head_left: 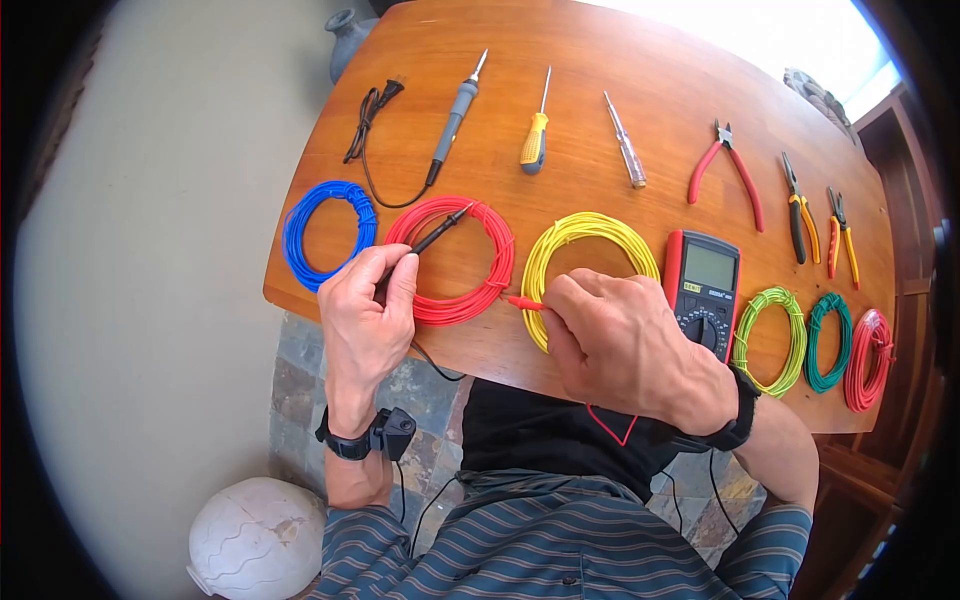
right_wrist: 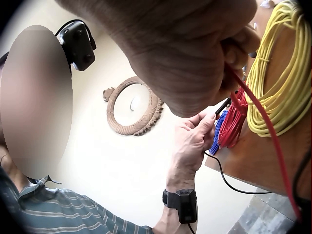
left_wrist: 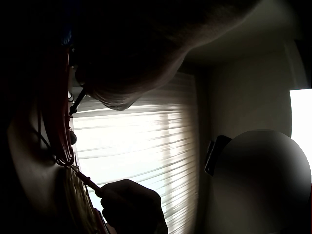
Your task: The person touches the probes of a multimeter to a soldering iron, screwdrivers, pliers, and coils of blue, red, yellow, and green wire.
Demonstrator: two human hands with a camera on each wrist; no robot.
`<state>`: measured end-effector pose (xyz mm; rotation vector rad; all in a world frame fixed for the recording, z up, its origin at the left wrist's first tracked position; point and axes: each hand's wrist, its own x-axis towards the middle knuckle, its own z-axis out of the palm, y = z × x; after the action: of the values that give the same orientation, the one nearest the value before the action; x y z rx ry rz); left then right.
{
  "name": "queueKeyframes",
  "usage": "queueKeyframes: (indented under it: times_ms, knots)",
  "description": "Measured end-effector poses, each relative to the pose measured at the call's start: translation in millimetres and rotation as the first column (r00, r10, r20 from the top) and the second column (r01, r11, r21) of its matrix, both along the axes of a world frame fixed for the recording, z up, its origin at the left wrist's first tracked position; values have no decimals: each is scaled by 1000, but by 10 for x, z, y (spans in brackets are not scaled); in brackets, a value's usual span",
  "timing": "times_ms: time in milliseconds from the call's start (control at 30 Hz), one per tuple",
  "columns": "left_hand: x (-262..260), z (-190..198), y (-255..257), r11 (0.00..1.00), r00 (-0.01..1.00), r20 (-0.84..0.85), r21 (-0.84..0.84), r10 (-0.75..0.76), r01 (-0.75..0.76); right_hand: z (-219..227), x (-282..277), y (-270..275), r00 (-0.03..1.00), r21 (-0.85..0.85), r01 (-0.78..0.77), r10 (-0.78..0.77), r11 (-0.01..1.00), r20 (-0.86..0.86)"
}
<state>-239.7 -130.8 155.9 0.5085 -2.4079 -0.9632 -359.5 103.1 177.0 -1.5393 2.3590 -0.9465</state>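
My left hand (head_left: 362, 312) pinches a black test probe (head_left: 436, 234) between thumb and fingers, its metal tip over the upper part of a red wire coil (head_left: 503, 255). A red test probe (head_left: 526, 303) is held in my right hand (head_left: 635, 345), pointing left at the coil's lower right edge. That hand overlaps a yellow wire coil (head_left: 600, 226). In the right wrist view a red lead (right_wrist: 271, 127) runs down from the right hand. Right of this hand lies a red and grey multimeter (head_left: 709, 267), its lower part partly hidden. The left wrist view is mostly dark.
Left lie a blue wire coil (head_left: 293, 235) and a soldering iron (head_left: 455, 120). Along the back are a screwdriver (head_left: 535, 143), a clear-handled tester (head_left: 625, 145), cutters (head_left: 712, 160) and two pliers. Light green (head_left: 740, 335), green (head_left: 816, 340) and red coils lie right. The table's front edge is near.
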Motion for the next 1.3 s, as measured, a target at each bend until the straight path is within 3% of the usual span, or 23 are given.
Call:
queueKeyframes:
  times_ms: [733, 1100, 1300]
  knots:
    - [-9, -140, -37, 1000, 1000, 26, 2, -8, 8, 10, 15, 82, 1000, -38, -17, 18, 999, 17]
    - [-12, -138, -39, 1000, 1000, 21, 2, -16, 16, 43, -53, 101, 995, -175, 97, -99, 980, -4]
    - [-17, -143, -47, 1000, 1000, 20, 7, -17, 17, 19, -45, 50, 999, -159, 25, -20, 987, 32]
